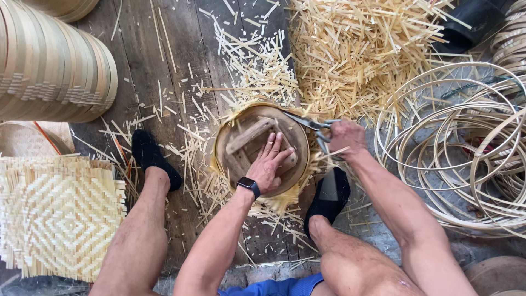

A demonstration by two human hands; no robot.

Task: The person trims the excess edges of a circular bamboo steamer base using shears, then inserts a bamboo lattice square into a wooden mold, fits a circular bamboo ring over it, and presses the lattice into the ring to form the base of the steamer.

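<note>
Seen from my remote feed: my left hand [269, 164], wearing one dark wristwatch [249, 185], presses flat with fingers spread on a round wooden mould [241, 164] set on the plank floor between my two black shoes [153, 159]. My right hand [345, 136] is closed around one pair of scissors [309, 124], blades at the mould's rim where bamboo strip ends [241, 112] stick out. To my left lies one woven mat [55, 214]; beyond, stacked hoops [49, 66], loose rings [466, 148] and an offcut heap [361, 49].
</note>
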